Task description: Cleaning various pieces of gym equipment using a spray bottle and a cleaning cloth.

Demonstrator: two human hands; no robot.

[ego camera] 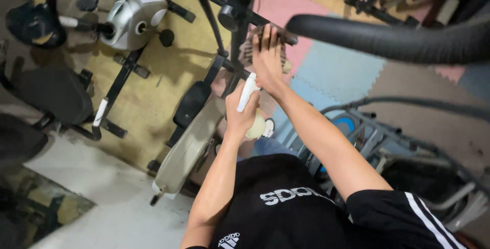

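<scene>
My left hand (240,113) grips a white spray bottle (249,91) with a pale yellowish body, held upright just below my other hand. My right hand (267,57) lies flat, fingers together, pressing a brownish cloth (248,51) against a black bar (224,0) of an exercise machine in front of me. The cloth shows at both sides of the hand. Both forearms reach forward from my black shirt.
A thick black padded handlebar (388,39) crosses the upper right. A silver exercise bike (133,16) stands at upper left with a black seat (35,24). A beige bike body (191,144) lies below my hands. Foam floor mats (332,70) in pink, blue and yellow cover the floor.
</scene>
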